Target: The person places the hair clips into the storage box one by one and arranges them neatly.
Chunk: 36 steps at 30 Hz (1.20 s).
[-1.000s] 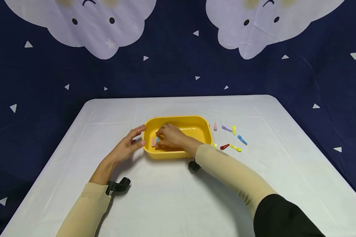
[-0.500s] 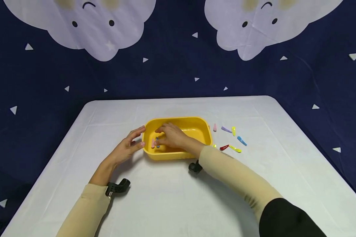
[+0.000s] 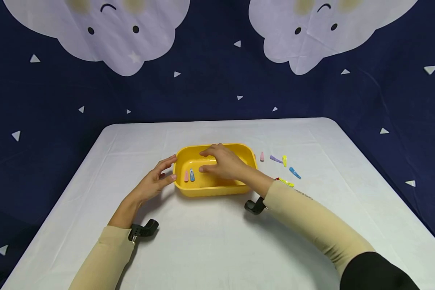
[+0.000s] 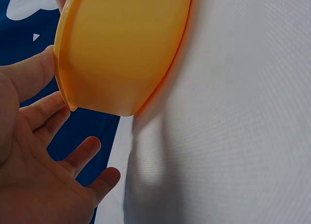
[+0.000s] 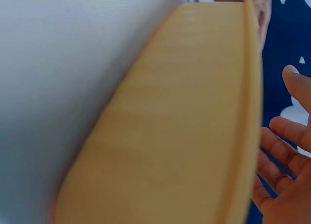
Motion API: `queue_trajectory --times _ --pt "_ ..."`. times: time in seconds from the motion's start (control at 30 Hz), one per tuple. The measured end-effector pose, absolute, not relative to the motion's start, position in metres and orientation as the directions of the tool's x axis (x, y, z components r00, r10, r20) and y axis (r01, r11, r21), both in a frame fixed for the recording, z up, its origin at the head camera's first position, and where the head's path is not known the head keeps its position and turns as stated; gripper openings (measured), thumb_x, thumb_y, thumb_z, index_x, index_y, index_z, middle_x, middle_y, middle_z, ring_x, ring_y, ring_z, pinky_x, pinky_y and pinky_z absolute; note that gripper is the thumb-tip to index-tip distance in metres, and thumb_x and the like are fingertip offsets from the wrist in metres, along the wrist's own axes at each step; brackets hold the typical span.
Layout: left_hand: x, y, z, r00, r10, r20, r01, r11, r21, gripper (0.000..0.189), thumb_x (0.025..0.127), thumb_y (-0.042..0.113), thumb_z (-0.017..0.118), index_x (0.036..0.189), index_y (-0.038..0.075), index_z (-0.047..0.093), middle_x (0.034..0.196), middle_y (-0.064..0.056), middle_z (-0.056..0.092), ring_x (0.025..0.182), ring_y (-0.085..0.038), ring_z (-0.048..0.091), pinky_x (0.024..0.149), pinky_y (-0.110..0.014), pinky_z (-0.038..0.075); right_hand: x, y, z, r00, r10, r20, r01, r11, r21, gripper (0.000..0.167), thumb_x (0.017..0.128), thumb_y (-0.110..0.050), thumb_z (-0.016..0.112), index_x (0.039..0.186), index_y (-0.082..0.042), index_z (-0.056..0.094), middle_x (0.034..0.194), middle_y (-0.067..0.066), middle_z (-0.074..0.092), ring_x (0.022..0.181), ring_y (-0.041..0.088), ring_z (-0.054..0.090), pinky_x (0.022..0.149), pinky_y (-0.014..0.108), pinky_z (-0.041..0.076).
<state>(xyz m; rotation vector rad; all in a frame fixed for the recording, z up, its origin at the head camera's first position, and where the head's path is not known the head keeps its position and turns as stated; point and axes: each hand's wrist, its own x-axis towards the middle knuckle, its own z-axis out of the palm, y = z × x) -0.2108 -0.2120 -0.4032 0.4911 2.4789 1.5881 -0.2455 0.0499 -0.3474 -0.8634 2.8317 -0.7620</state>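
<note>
A yellow plastic tub [image 3: 210, 192] stands on the white-covered table. Inside, at its left end, a pink hair clip [image 3: 186, 176] and a blue hair clip [image 3: 192, 175] lie side by side. My left hand [image 3: 153, 179] touches the tub's left rim with thumb and fingertips, its other fingers loosely spread in the left wrist view. Over the middle of the tub is my right hand [image 3: 226, 163], thumb and fingers apart, nothing between them. The right wrist view shows those relaxed fingers [image 5: 279, 148] beyond the tub's rim.
Right of the tub lie more hair clips: a pink one [image 3: 262, 156], a purple one [image 3: 276, 159], a blue one [image 3: 295, 173] and yellow ones [image 3: 284, 161]. A red clip is mostly hidden by the right forearm. A dark blue cloud-patterned cloth [image 3: 217, 88] hangs behind the table.
My right hand has let go of the blue clip beside the pink one, then moved right and away with fingers spread. The left hand stays at the rim.
</note>
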Motion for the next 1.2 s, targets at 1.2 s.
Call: queue_trajectory --times 1.2 --pt "-0.211 -0.212 -0.402 -0.93 0.365 0.052 0.194 0.365 0.911 0.058 0.095 0.018 0.057 0.147 0.01 0.033 0.159 -0.004 0.018 0.144 -0.035 0.017 0.116 -0.057 0.017 -0.219 0.199 -0.346 -0.936 -0.3 0.184 -0.351 0.766 -0.538 0.049 0.084 -0.042 0.068 0.125 -0.015 0.06 0.125 0.005 0.06 0.119 0.029 0.051 0.097 0.053 0.044"
